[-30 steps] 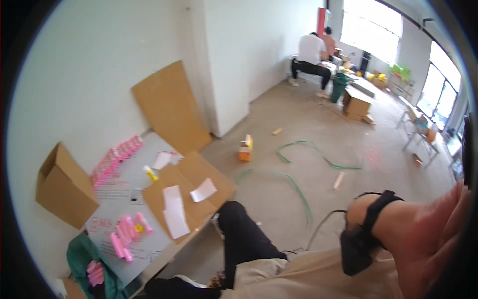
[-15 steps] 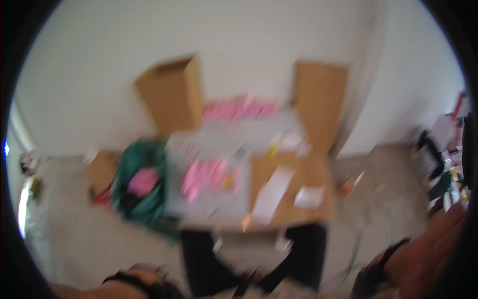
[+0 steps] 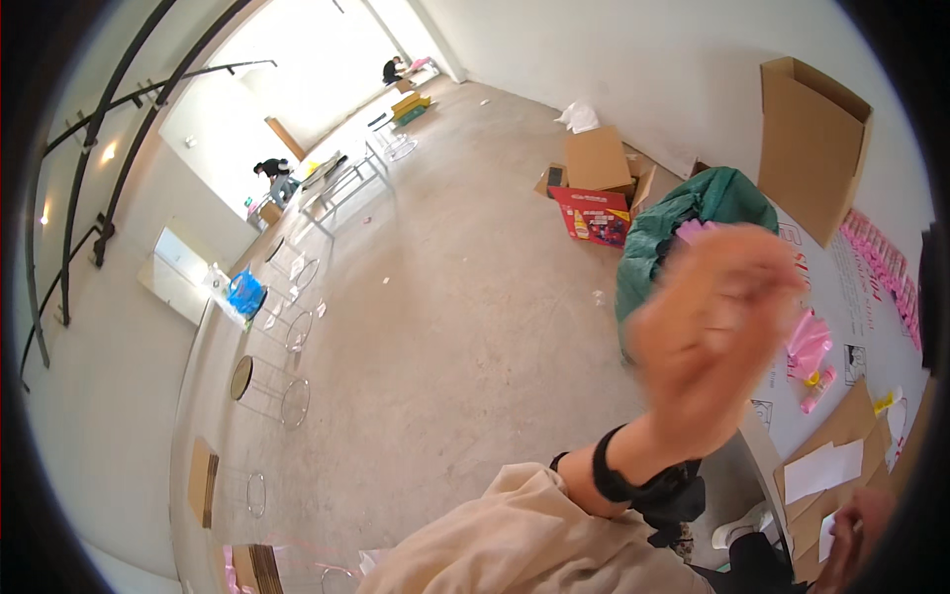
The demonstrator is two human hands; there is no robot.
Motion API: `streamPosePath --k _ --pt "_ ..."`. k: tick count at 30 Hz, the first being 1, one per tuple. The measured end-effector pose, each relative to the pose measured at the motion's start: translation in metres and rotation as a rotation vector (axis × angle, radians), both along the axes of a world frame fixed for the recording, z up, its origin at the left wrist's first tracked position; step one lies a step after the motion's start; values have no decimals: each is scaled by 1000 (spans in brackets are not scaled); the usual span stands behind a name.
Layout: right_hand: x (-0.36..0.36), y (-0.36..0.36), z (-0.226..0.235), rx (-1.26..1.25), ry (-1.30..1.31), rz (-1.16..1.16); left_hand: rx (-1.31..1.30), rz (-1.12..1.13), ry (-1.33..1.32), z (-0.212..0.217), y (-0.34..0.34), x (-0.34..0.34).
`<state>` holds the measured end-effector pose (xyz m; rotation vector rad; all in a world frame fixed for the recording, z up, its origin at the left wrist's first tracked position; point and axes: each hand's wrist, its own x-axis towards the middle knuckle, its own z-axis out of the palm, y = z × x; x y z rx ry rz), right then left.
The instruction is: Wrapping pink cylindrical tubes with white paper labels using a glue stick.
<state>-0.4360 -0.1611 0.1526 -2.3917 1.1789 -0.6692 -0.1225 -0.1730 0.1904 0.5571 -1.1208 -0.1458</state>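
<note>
My left hand (image 3: pixel 717 332) is raised high in front of the view, with a black band round its wrist. Motion smears the fingers, which look bent, and nothing can be made out in them. Behind it stands a green sack (image 3: pixel 708 198) with pink stuff at its mouth. My right hand (image 3: pixel 859 540) shows at the lower right, beside the cardboard sheet (image 3: pixel 851 416) and white papers (image 3: pixel 823 469) on the table; its fingers are partly hidden. Pink wrapping (image 3: pixel 807 345) and a small pink tube (image 3: pixel 818 391) lie on the table's white printed cover.
An upright open carton (image 3: pixel 811 148) stands at the table's far side, near a row of pink pieces (image 3: pixel 881 267). Other boxes (image 3: pixel 594 188) sit on the floor past the sack. Stools (image 3: pixel 242 378) line the left wall. Two people (image 3: pixel 275 173) are far off.
My view has swung to the left, so the table now sits at the right edge. My left hand has risen from the lower edge; my right hand now shows by the table.
</note>
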Motion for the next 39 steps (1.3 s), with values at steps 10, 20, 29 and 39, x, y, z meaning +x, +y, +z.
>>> streamPosePath --k 10,20,29,39 --pt "36 7 -147 527 -397 -182 620 -322 -407 -147 -42 -62" --pt "40 34 -227 841 -472 -313 621 -190 -695 -189 -31 -62" --pt "21 67 -219 737 -216 -445 853 -290 -844 -211 -22 -69" --pt "-47 94 -272 708 -445 -731 839 -395 -1041 -227 -2 -98"
